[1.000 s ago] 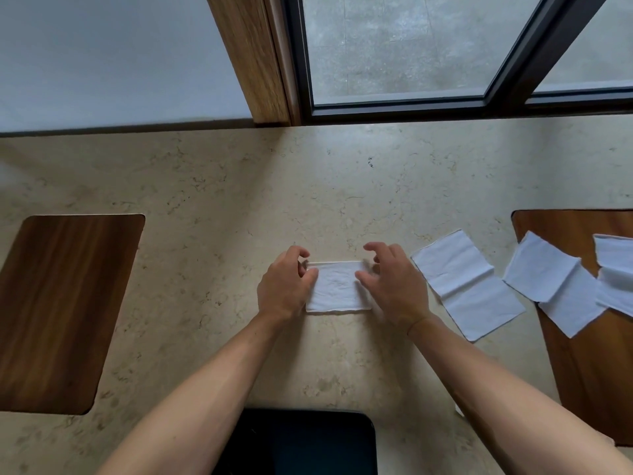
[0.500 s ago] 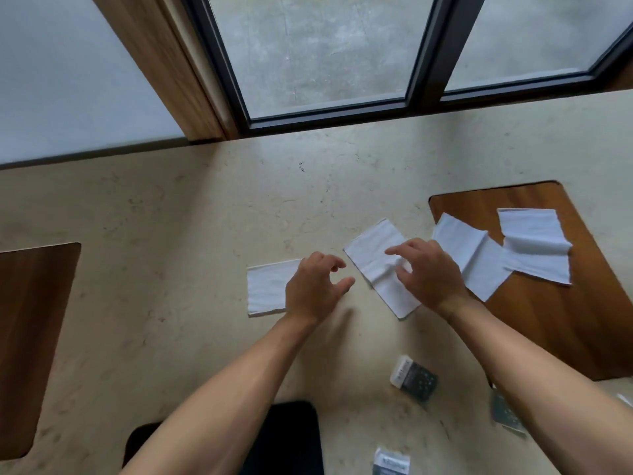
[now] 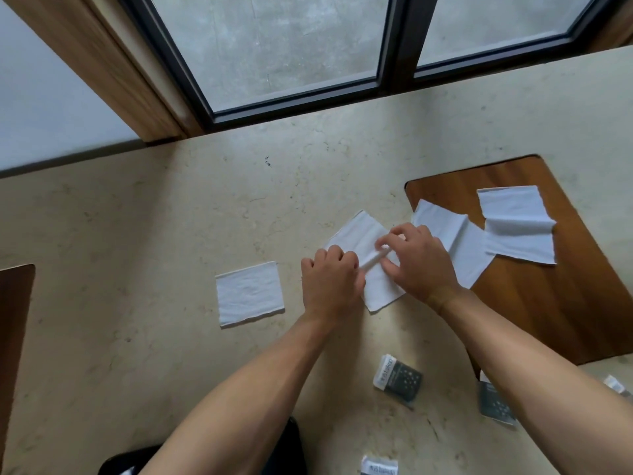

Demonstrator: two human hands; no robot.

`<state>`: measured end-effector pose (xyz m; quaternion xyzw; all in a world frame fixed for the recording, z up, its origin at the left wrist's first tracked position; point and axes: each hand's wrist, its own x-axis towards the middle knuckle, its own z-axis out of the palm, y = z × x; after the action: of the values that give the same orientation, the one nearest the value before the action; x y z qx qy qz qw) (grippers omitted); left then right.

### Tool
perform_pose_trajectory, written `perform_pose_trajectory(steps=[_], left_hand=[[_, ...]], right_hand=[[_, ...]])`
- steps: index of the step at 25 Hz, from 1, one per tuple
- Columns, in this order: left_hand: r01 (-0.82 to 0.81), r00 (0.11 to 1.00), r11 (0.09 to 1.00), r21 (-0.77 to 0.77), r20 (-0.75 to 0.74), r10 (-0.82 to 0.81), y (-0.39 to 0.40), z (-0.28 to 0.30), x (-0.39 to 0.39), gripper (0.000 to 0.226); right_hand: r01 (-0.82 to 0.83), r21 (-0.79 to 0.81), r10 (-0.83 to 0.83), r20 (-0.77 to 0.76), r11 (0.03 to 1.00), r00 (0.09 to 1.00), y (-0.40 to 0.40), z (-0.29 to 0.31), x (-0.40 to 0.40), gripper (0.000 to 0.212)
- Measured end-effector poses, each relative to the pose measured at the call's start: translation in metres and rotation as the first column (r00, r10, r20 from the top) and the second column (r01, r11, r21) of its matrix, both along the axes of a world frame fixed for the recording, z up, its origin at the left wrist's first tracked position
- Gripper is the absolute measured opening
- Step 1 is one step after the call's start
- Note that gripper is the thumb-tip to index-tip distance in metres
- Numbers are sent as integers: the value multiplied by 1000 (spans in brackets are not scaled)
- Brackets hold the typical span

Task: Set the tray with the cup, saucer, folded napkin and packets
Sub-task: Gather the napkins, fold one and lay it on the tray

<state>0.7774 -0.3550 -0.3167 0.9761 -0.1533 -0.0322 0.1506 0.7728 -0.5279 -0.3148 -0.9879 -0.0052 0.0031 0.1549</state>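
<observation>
Our left hand (image 3: 329,279) and right hand (image 3: 419,260) pinch the unfolded napkin (image 3: 363,234), hiding its middle; right of it, our forearm covers a dark packet (image 3: 493,404).

left hand (image 3: 329,281): centre frame, palm down, fingers curled, knuckles up, pinching white sheet edge
right hand (image 3: 416,260): just right of left, palm down, fingers bent, tips pressed on same sheet
left forearm: bare, runs in from bottom centre
right forearm: bare, runs in from lower right
hands: close, almost touching
</observation>
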Motion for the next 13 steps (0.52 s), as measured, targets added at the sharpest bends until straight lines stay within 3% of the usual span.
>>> perform_pose_trajectory(steps=[7,10,13], left_hand=[[-81,997,962,-262,-22,78,15,24,4,7],[-203,978,866,-457,-146,152,42,38,9,3],[-410,905,748,-521,-331,265,78,45,8,6]], right_hand=[[-25,77,23,16,997,1000,15,12,7,23],[-12,277,29,-58,961,998,29,26,12,21],[51,505,57,-198,862,979,53,37,14,24]])
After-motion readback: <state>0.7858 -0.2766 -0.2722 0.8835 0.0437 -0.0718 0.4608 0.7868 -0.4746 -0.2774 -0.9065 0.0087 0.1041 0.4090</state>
